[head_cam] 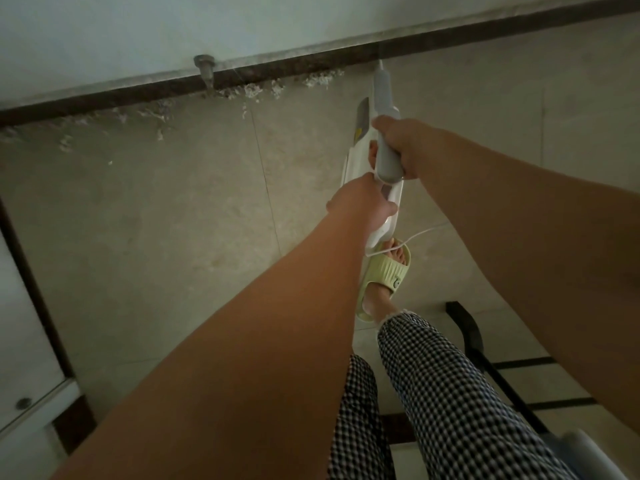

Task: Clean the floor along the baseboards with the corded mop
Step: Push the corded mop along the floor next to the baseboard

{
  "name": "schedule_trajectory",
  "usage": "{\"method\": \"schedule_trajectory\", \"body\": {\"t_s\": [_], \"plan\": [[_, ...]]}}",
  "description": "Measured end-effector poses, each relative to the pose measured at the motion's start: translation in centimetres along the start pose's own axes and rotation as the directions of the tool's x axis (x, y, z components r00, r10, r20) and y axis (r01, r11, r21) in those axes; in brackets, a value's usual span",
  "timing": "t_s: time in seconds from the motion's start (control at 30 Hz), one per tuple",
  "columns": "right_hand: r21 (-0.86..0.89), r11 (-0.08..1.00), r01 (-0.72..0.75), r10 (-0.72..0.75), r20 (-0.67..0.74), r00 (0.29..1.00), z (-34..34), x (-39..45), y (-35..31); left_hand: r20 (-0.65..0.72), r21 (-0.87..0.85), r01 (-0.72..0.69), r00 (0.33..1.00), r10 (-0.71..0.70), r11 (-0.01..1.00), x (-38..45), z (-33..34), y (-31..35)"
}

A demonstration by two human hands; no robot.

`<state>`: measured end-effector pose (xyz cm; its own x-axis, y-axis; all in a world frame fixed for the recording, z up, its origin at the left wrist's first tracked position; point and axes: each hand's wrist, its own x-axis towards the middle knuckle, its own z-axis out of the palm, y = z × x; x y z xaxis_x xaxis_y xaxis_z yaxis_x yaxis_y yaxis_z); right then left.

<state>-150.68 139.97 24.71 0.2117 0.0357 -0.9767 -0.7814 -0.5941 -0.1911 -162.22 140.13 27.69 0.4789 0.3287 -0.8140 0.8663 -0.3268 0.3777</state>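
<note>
Gripping the mop [383, 98] (both hands [398, 147]) near baseboard [277, 69].

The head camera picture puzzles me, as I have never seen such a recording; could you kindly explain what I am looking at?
There is no robot. A person wears the camera on the head, so it looks down past both arms. The right hand grips the grey handle of a white corded mop; the left hand holds its body lower down. A thin white cord trails over a foot in a green slipper. Ahead, pale crumbly dirt lies on the tiled floor along the dark baseboard.
</note>
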Motion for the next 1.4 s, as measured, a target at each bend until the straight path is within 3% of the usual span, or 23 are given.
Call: {"method": "schedule_trajectory", "body": {"t_s": [0.87,1.4], "plan": [[-0.229,0.973,-0.001,-0.007,-0.037,0.999,3.1,0.0,0.4,0.005,-0.209,0.044,0.999,-0.044,0.977,-1.3,-0.2,-1.9],[-0.262,0.965,0.004,-0.012,-0.028,1.000,4.6,-0.7,0.9,0.003,-0.207,0.038,0.999,-0.038,0.978,-1.9,-0.8,-3.4]]}}
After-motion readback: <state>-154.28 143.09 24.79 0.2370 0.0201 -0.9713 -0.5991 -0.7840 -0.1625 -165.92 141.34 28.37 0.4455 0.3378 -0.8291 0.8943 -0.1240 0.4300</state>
